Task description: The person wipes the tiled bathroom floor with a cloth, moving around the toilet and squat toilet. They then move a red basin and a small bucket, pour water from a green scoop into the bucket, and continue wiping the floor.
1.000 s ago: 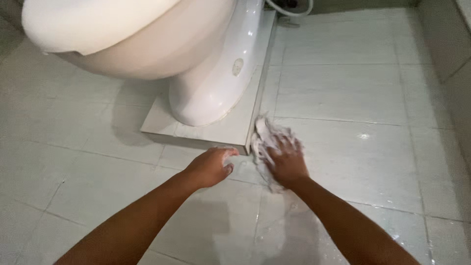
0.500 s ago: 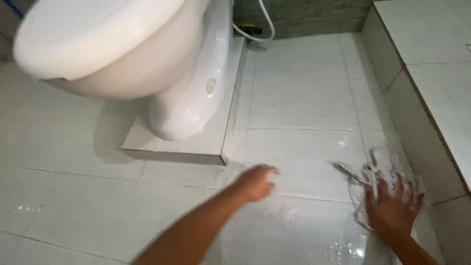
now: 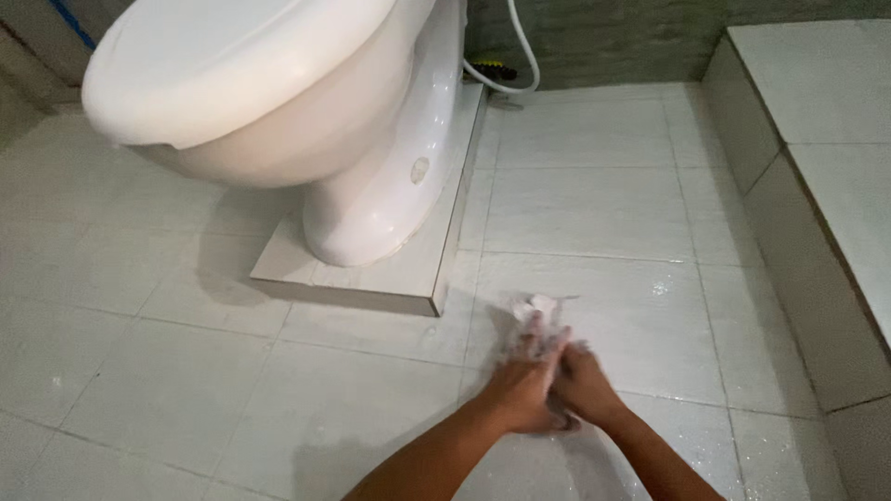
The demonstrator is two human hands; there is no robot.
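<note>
Cloth [image 3: 531, 311]: one item, white, wet and crumpled into a small bunched wad. It lay flat on the wet white floor tiles, just in front of the raised tiled plinth's near corner. Its near end was pressed under the fingertips of both hands; the far end stuck out beyond them.

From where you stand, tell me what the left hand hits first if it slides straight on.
The left hand already touches the white cloth; beyond that, probably the tiled plinth under the toilet, though depth is uncertain.

A white toilet [image 3: 278, 121] stands on a tiled plinth [image 3: 371, 278], a hose [image 3: 520, 65] behind it.
</note>
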